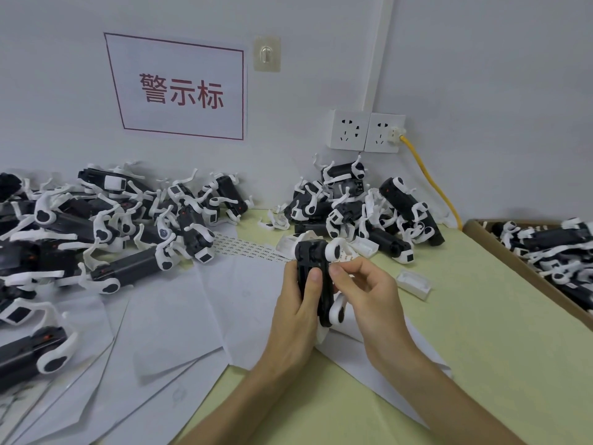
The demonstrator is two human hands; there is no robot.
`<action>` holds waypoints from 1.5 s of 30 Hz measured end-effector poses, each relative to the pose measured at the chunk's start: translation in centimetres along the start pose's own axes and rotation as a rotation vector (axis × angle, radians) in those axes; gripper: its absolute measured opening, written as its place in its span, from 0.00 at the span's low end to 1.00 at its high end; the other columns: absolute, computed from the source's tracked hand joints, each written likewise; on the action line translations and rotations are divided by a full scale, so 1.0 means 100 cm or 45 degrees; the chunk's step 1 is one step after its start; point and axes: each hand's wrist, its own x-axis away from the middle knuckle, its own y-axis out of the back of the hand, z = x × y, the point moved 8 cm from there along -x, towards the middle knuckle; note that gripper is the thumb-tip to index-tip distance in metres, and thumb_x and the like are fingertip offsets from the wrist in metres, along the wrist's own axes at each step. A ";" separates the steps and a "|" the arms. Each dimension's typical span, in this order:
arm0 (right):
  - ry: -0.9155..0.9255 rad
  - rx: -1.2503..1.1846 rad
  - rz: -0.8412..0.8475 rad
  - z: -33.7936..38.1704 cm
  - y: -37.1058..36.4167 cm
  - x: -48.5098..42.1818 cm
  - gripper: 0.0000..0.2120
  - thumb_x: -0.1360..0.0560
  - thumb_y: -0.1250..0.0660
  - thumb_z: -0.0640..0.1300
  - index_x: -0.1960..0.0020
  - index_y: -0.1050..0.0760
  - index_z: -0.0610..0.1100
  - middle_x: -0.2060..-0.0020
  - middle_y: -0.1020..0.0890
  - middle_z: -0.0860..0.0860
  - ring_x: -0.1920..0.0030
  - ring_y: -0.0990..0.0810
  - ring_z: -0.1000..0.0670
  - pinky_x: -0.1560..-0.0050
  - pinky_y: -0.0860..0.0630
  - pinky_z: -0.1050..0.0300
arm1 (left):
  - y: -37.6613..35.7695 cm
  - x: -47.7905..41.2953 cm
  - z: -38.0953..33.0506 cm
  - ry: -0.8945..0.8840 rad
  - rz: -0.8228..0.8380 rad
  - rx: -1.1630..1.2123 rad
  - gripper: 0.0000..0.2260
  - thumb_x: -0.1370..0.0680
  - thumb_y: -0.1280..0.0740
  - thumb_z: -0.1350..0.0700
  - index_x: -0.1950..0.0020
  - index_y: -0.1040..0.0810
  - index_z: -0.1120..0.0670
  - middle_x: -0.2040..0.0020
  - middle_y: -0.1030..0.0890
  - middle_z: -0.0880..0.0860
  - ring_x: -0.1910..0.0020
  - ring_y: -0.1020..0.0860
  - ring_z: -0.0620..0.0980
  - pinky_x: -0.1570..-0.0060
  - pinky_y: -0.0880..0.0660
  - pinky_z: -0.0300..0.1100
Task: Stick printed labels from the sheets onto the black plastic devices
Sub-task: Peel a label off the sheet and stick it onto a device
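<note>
Left hand (298,313) grasps one black device (309,252), held upright above the surface (465,316), thumb pressed flat on its front face. Right hand (369,297): fingers curled, thumb and forefinger pinching the device's right edge near the top. Cannot tell whether a label lies between them; too small. Label sheet (244,247) lies flat just behind the held device, on white backing papers (179,316). Device piles: one at left (128,220), one against the wall (359,207). More devices in the cardboard box (500,248) at right.
</note>
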 end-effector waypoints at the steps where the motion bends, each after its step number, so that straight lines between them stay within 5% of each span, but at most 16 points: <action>1: -0.030 -0.009 0.025 -0.001 0.000 -0.001 0.04 0.24 0.27 0.41 0.57 0.19 0.42 0.65 0.16 0.50 0.62 0.19 0.55 0.57 0.24 0.66 | 0.000 0.000 0.000 0.002 0.007 0.000 0.15 0.19 0.43 0.40 0.43 0.27 0.48 0.57 0.21 0.37 0.55 0.21 0.37 0.55 0.26 0.31; 4: -0.111 -0.083 0.087 -0.001 0.003 -0.006 0.09 0.30 0.23 0.44 0.62 0.21 0.41 0.66 0.18 0.46 0.63 0.19 0.51 0.54 0.22 0.58 | -0.001 -0.001 -0.001 0.013 0.033 -0.001 0.15 0.19 0.44 0.40 0.42 0.27 0.48 0.56 0.21 0.35 0.55 0.22 0.33 0.55 0.28 0.27; 6: -0.128 -0.111 0.099 0.000 0.005 -0.008 0.12 0.32 0.22 0.45 0.64 0.24 0.41 0.68 0.20 0.46 0.66 0.20 0.51 0.61 0.24 0.62 | -0.002 -0.001 0.000 0.033 0.051 0.004 0.16 0.19 0.44 0.39 0.42 0.26 0.48 0.57 0.21 0.35 0.55 0.22 0.33 0.55 0.28 0.26; 14: -0.078 -0.014 0.334 0.009 -0.006 -0.010 0.07 0.22 0.29 0.42 0.55 0.23 0.39 0.62 0.20 0.48 0.60 0.22 0.52 0.60 0.25 0.65 | 0.004 -0.007 0.008 0.133 0.021 0.076 0.23 0.22 0.46 0.33 0.42 0.22 0.47 0.50 0.16 0.41 0.48 0.19 0.37 0.53 0.28 0.26; 18: -0.070 -0.015 0.308 0.007 -0.007 -0.008 0.23 0.29 0.27 0.54 0.53 0.24 0.33 0.59 0.21 0.43 0.55 0.22 0.46 0.48 0.27 0.49 | -0.004 -0.003 0.005 0.123 0.105 0.064 0.21 0.21 0.45 0.35 0.38 0.22 0.44 0.47 0.16 0.42 0.44 0.19 0.38 0.51 0.27 0.27; 24: -0.178 -0.163 0.514 0.000 -0.016 -0.008 0.23 0.26 0.26 0.53 0.46 0.26 0.34 0.51 0.20 0.42 0.49 0.20 0.44 0.45 0.23 0.47 | -0.008 -0.003 0.005 0.125 0.177 0.075 0.21 0.20 0.43 0.35 0.44 0.23 0.50 0.49 0.20 0.55 0.51 0.21 0.43 0.52 0.24 0.35; 27: -0.209 -0.129 0.512 -0.003 -0.014 -0.008 0.25 0.25 0.30 0.53 0.40 0.29 0.34 0.50 0.23 0.42 0.48 0.26 0.41 0.47 0.31 0.42 | -0.008 -0.004 0.009 0.154 0.203 0.070 0.23 0.21 0.44 0.35 0.43 0.23 0.52 0.46 0.21 0.58 0.49 0.21 0.47 0.44 0.24 0.44; 30: -0.198 -0.056 0.569 -0.002 -0.013 -0.006 0.26 0.24 0.32 0.56 0.37 0.29 0.36 0.50 0.24 0.43 0.49 0.28 0.42 0.48 0.30 0.44 | -0.007 -0.004 0.010 0.158 0.210 0.051 0.24 0.21 0.44 0.34 0.43 0.24 0.53 0.47 0.22 0.60 0.51 0.21 0.50 0.44 0.25 0.46; 35: -0.158 -0.016 0.627 -0.001 -0.015 -0.005 0.26 0.23 0.33 0.56 0.38 0.31 0.35 0.54 0.28 0.43 0.55 0.32 0.43 0.54 0.32 0.47 | -0.005 -0.007 0.011 0.146 0.183 0.033 0.20 0.21 0.45 0.34 0.47 0.22 0.46 0.52 0.19 0.50 0.51 0.20 0.43 0.49 0.24 0.36; 40: -0.161 0.034 0.700 -0.005 -0.016 -0.003 0.17 0.20 0.37 0.51 0.49 0.33 0.37 0.65 0.33 0.49 0.66 0.34 0.52 0.65 0.36 0.59 | -0.004 -0.004 0.010 0.187 0.183 0.048 0.26 0.20 0.45 0.34 0.41 0.24 0.54 0.45 0.19 0.61 0.43 0.19 0.60 0.37 0.24 0.61; 45: -0.168 0.034 0.620 -0.010 -0.018 -0.005 0.24 0.22 0.37 0.54 0.42 0.33 0.33 0.64 0.31 0.48 0.66 0.30 0.54 0.66 0.31 0.63 | -0.004 -0.003 0.012 0.196 0.158 0.026 0.26 0.21 0.44 0.33 0.41 0.25 0.54 0.44 0.20 0.59 0.42 0.20 0.57 0.37 0.25 0.57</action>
